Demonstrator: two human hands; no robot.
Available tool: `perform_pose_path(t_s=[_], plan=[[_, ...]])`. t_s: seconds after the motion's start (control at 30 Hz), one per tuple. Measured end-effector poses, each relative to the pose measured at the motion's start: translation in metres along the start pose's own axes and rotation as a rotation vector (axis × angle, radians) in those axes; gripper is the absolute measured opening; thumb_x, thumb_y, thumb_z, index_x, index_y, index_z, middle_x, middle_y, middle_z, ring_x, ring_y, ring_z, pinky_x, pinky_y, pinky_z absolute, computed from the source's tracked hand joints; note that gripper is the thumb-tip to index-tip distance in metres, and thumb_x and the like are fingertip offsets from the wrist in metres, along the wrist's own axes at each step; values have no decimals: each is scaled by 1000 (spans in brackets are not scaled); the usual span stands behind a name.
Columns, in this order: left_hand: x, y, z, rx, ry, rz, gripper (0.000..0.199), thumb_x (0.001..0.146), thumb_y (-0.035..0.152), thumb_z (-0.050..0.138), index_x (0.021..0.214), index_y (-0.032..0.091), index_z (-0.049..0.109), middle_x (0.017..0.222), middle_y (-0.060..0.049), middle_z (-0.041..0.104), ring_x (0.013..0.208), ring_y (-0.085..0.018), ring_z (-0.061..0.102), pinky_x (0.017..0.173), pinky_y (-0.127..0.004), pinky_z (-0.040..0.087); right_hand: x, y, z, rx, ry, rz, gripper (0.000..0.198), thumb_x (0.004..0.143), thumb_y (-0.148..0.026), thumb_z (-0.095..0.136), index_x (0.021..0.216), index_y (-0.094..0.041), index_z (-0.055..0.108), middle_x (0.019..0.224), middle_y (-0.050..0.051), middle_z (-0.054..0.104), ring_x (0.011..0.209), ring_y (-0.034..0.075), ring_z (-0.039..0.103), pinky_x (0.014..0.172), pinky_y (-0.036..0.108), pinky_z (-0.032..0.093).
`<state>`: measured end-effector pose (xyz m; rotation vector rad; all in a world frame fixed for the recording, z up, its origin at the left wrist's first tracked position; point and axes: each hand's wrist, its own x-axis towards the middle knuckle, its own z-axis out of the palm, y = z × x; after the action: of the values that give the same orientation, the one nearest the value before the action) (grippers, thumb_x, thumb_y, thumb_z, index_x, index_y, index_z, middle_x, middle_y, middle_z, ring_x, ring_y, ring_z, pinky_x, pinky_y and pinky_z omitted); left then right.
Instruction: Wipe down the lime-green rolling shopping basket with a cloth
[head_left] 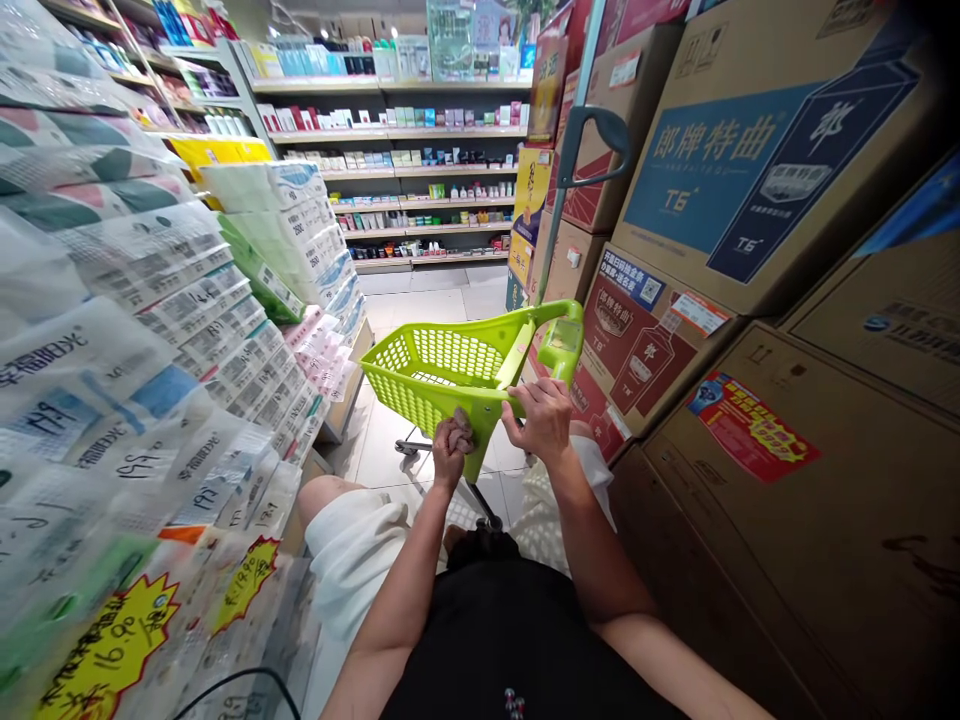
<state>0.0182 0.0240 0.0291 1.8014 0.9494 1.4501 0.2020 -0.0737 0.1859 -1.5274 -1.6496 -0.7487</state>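
Straight in front of me stands a lime-green shopping cart (442, 350) with perforated basket walls. My left hand (448, 447) is closed around a crumpled brownish cloth (460, 430), pressed against the near side of the cart below the rim. On the upper edge of the frame, close to the handle (561, 340), my right hand (546, 412) grips the green rim with bent fingers. The basket appears to hold nothing. A caster wheel and dark leg of the cart show beneath it, between my knees.
Stacked packs of tissue paper (187, 300) with price signs line my left. Large cardboard cartons (705, 180) tower on the right, and a pole with a dark handle (592, 150) stands before them. Shelves of small boxed goods (450, 133) close off the aisle behind the tiled floor (435, 290).
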Motion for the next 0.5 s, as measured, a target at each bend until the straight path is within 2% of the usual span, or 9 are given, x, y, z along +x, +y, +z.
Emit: perform_pose_path(t_s=[0.1, 0.17, 0.37, 0.5], plan=[[-20, -22, -1, 34, -5, -110, 23, 63, 9, 53, 80, 21, 63, 89, -4, 62, 90, -22, 62, 87, -37, 54, 0, 0, 0, 2, -20, 13, 14, 91, -34, 61, 93, -23, 70, 84, 5, 74, 86, 25, 59, 90, 41, 38], [-26, -27, 0, 58, 20, -136, 20, 63, 9, 53, 78, 21, 62, 88, -4, 58, 86, -21, 60, 85, -36, 54, 0, 0, -1, 14, -15, 14, 15, 91, -35, 61, 92, -23, 70, 84, 5, 74, 86, 25, 60, 91, 41, 39], [-14, -2, 10, 102, 88, 92, 22, 70, 9, 58, 88, 21, 62, 108, -9, 53, 115, -28, 56, 105, -46, 49, 2, 3, -5, 116, 56, -4, 13, 91, -34, 62, 91, -26, 71, 80, 1, 76, 81, 22, 63, 110, 45, 36], [-20, -6, 16, 160, 57, 23, 25, 67, 7, 58, 88, 21, 61, 109, -9, 49, 116, -30, 55, 104, -47, 50, 2, 19, -8, 155, 69, 26, 14, 92, -32, 60, 84, -27, 71, 76, -2, 76, 77, 20, 63, 116, 47, 31]])
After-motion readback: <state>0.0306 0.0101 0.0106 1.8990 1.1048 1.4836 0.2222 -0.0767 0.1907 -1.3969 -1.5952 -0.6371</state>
